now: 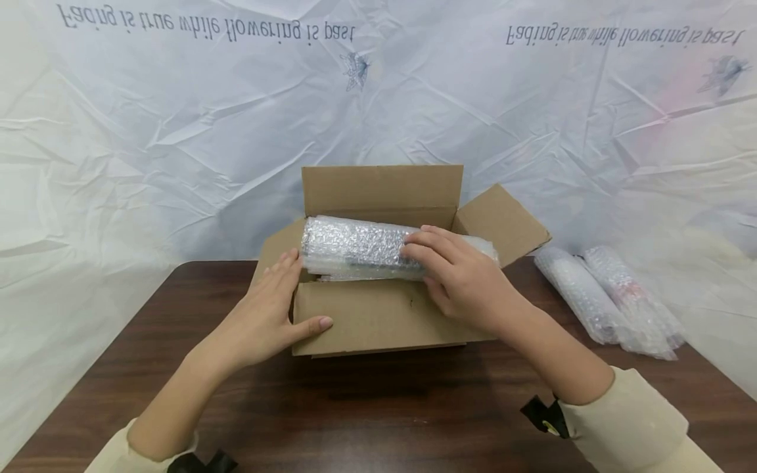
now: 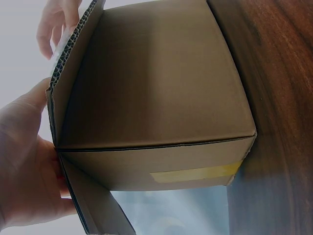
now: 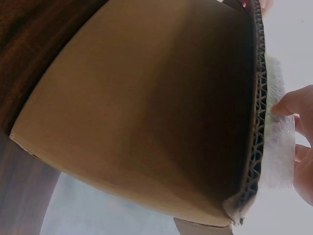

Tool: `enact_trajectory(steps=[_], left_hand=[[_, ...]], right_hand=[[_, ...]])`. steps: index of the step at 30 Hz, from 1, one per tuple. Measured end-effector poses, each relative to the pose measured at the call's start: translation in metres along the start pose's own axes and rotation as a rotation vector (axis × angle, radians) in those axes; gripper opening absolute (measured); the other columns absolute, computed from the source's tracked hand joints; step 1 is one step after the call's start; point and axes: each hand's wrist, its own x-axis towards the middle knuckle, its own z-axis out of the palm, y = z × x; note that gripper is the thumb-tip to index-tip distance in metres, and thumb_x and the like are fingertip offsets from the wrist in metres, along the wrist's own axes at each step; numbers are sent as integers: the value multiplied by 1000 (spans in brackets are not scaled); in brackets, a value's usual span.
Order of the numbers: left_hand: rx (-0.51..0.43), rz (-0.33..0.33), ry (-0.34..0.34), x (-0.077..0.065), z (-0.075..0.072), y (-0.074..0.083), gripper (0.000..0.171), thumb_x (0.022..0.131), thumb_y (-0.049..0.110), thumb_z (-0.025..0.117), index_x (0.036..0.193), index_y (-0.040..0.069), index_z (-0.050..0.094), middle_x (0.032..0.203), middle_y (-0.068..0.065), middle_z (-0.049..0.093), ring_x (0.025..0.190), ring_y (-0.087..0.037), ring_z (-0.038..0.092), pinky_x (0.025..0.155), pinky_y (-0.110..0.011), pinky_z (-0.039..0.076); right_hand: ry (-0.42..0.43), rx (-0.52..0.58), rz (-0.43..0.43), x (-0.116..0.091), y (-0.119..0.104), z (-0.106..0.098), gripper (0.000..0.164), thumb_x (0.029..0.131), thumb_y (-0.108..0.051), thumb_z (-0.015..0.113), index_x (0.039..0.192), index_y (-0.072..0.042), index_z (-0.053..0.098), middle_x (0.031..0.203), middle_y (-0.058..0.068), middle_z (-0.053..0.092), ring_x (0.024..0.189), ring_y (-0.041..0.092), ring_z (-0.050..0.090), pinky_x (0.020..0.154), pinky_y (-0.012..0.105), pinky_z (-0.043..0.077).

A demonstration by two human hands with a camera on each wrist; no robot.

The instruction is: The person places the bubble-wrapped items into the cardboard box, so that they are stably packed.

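A roll-shaped bundle in bubble wrap point(image 1: 355, 244) lies lengthwise across the opening of a cardboard box point(image 1: 378, 315), above its front flap. My right hand point(image 1: 467, 282) grips the bundle near its right end, fingers over the top and thumb on the near side. In the right wrist view the wrapped bundle point(image 3: 279, 164) shows between thumb and fingers, beyond the flap edge. My left hand point(image 1: 266, 325) rests at the box's left front corner, its fingers straight along the left flap and its thumb on the front flap. What the wrap encloses is hidden.
Two more bubble-wrapped bundles point(image 1: 609, 302) lie at the right of the dark wooden table point(image 1: 378, 407). The box's back flap point(image 1: 381, 187) stands up, and its right flap point(image 1: 503, 220) spreads outward. A pale printed sheet point(image 1: 414, 98) hangs behind.
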Motion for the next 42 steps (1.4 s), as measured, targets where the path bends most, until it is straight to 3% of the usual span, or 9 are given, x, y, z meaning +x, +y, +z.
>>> enact_trajectory(steps=[5, 8, 13, 15, 19, 24, 31, 36, 42], left_hand=[[-5, 9, 9, 0, 0, 1, 104, 80, 70, 49, 148, 2, 9, 151, -19, 10, 139, -30, 7, 112, -46, 11], [-2, 4, 6, -1, 0, 1, 105, 80, 70, 49, 147, 0, 10, 151, -19, 10, 139, -30, 7, 112, -46, 11], [8, -8, -7, -2, 0, 2, 107, 79, 71, 47, 146, -5, 11, 151, -21, 10, 139, -30, 6, 112, -46, 10], [12, -9, -8, -2, 1, 2, 107, 79, 72, 47, 146, -4, 11, 151, -21, 9, 139, -31, 6, 112, -46, 11], [18, -5, -1, -2, 1, 2, 107, 79, 72, 47, 146, -4, 10, 151, -20, 9, 139, -31, 7, 112, -47, 11], [17, 0, 1, -2, 1, 1, 107, 79, 71, 48, 146, -4, 10, 151, -21, 10, 139, -31, 7, 112, -47, 11], [7, -21, -17, -2, 0, 1, 107, 79, 71, 47, 146, -4, 12, 151, -19, 9, 139, -28, 5, 112, -45, 9], [0, -25, -21, -1, 1, 1, 107, 79, 72, 47, 146, -4, 12, 152, -17, 9, 139, -27, 4, 113, -44, 9], [-4, -31, -27, 0, 1, 1, 107, 79, 72, 47, 146, -3, 11, 152, -18, 8, 139, -26, 4, 113, -44, 8]], right_hand=[[-46, -8, 17, 2, 0, -3, 49, 67, 10, 65, 114, -2, 54, 116, 14, 51, 112, 29, 49, 86, 39, 48], [-86, -10, 19, 4, 1, -6, 49, 68, 8, 67, 114, -1, 55, 116, 14, 53, 113, 31, 48, 90, 42, 46], [-163, -65, 116, 8, 0, -12, 45, 72, -1, 70, 115, -9, 60, 117, 6, 58, 109, 35, 48, 84, 52, 41], [-198, -92, 167, 8, -1, -13, 43, 76, -4, 68, 117, -12, 61, 119, 2, 59, 106, 34, 49, 75, 51, 41], [-253, -101, 214, 9, -1, -10, 41, 81, -4, 61, 121, -12, 59, 122, 3, 58, 106, 31, 51, 73, 50, 43], [-262, -81, 230, 7, 1, -4, 42, 83, 0, 57, 124, -8, 58, 124, 8, 57, 110, 30, 52, 83, 48, 46], [-319, -61, 257, 4, 1, -2, 45, 84, -2, 62, 128, -6, 55, 128, 12, 54, 118, 31, 47, 100, 49, 34], [-290, -56, 275, -2, 4, -6, 46, 82, -1, 62, 128, -5, 54, 129, 12, 53, 119, 30, 46, 101, 48, 34], [-153, -44, 283, -16, 14, -21, 50, 78, 4, 62, 128, -2, 53, 127, 15, 54, 115, 33, 49, 99, 50, 36]])
